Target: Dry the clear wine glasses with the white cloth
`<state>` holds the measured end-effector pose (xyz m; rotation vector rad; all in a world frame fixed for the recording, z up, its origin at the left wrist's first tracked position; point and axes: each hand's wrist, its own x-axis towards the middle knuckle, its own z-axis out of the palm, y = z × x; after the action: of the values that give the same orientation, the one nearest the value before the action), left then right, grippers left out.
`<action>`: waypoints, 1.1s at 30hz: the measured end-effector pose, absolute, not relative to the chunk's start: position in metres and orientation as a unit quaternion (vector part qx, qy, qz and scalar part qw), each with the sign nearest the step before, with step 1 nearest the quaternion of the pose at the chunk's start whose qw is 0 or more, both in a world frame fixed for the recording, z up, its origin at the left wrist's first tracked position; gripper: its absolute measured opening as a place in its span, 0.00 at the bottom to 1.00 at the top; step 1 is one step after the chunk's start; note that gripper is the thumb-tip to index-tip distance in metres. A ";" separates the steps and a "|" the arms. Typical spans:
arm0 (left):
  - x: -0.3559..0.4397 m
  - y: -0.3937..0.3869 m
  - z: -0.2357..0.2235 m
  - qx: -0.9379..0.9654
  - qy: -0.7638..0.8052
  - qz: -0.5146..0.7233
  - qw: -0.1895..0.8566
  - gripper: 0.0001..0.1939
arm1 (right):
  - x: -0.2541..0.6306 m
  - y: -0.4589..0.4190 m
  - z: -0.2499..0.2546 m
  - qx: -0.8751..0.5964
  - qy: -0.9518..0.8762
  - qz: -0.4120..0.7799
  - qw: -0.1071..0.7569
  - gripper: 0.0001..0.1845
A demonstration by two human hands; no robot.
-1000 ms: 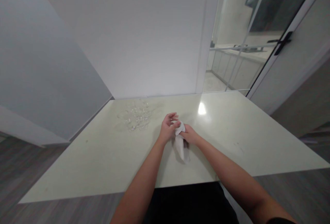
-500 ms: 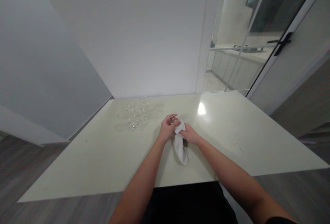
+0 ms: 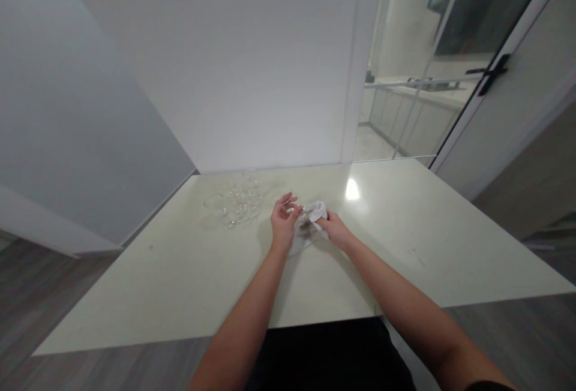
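Note:
My left hand and my right hand meet over the middle of a pale table. Between them is a small white cloth, bunched up just above the tabletop. My right hand pinches the cloth's right end. The fingers of my left hand curl against its left end, around something small that the cloth partly wraps and that I cannot make out. A cluster of several clear glasses stands on the table just left of my left hand, near the back wall.
A white wall closes the table's far edge, and a grey wall runs along its left. At the right are a glass partition and a door with a black handle. Grey wood floor surrounds the table.
The cloth hung down toward me from my hands; now it is gathered up between them. Both hands have shifted slightly away from me and to the left, nearer the glasses.

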<state>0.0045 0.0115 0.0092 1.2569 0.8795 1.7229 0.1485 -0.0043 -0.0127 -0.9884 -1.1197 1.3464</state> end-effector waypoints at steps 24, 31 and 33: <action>0.004 -0.006 0.020 0.650 0.351 0.575 0.352 0.31 | 0.149 -0.003 -0.022 -0.477 -0.544 0.487 0.489 0.17; -0.007 0.002 0.032 0.476 0.363 0.759 0.257 0.32 | 0.152 0.002 -0.019 -0.481 -0.646 0.395 0.443 0.15; -0.003 0.003 0.037 0.479 0.370 0.746 0.278 0.32 | 0.152 0.000 -0.018 -0.478 -0.706 0.352 0.387 0.14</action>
<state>-0.0026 0.0026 0.0367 1.2854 0.9944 2.0017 0.1522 0.0000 -0.0183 -1.2155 -1.7954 0.8959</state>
